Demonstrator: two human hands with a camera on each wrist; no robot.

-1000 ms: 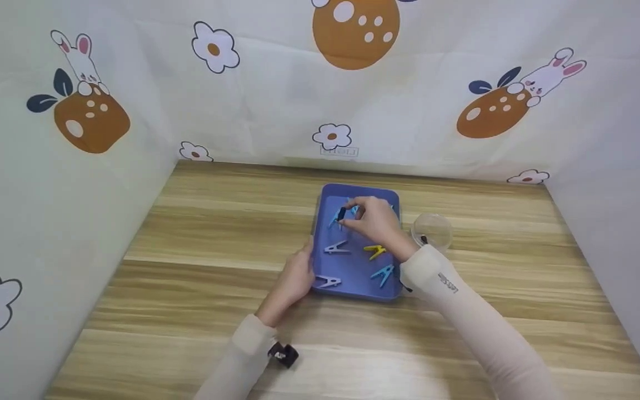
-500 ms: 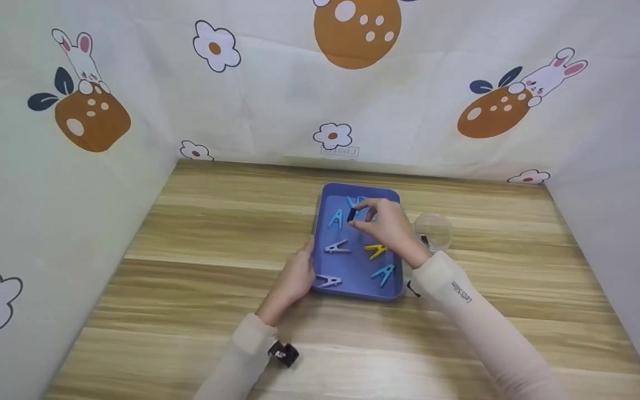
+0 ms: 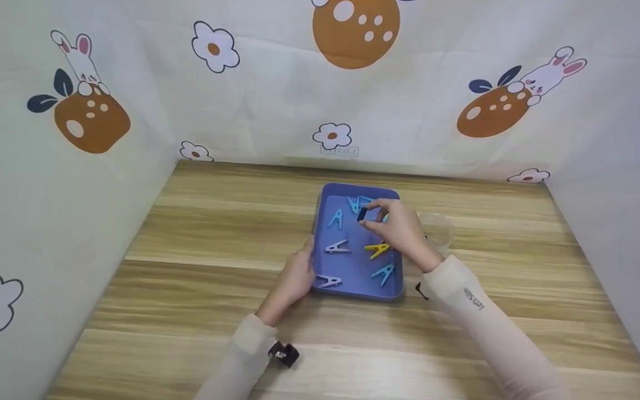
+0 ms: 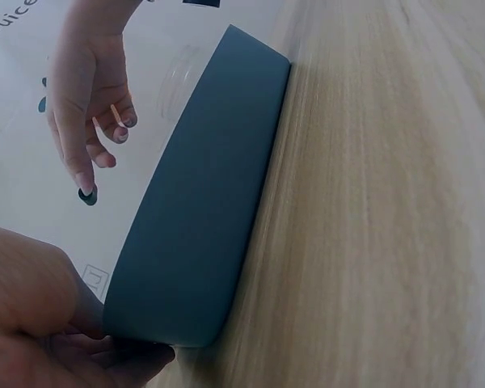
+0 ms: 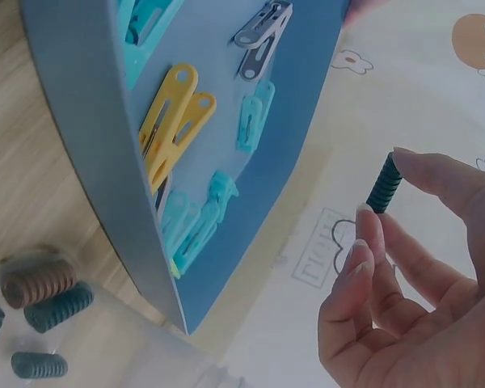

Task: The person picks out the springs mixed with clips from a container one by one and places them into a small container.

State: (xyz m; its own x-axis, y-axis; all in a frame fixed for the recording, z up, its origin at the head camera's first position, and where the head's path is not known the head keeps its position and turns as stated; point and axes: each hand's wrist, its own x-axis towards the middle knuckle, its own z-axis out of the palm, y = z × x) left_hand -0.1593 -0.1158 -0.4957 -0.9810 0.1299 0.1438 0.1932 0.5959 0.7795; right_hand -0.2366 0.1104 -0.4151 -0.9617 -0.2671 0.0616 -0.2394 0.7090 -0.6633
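A blue rectangular tray (image 3: 353, 286) holds several plastic clothespins, among them a yellow clothespin (image 3: 378, 250), a grey clothespin (image 3: 337, 248) and a light-blue clothespin (image 3: 336, 219). My left hand (image 3: 296, 275) grips the tray's left side; in the left wrist view its fingers curl at the tray's corner. Above the tray's right half, my right hand (image 3: 400, 225) pinches a small dark ribbed cylinder (image 5: 384, 184) between thumb and fingertips, clear of the clothespins. Part of the tray's right side is hidden behind that hand.
Right of the tray stands a round clear container (image 3: 443, 233), partly behind the right arm. In the right wrist view it holds several ribbed cylinders, one a brown cylinder (image 5: 40, 283). A wood-grain table (image 3: 231, 233) lies below, with patterned cloth walls (image 3: 275, 100) around it.
My right hand has moved right and slightly nearer, still pinching the ribbed cylinder, uncovering light-blue clothespins at the tray's far end. The left hand and tray have stayed in place.
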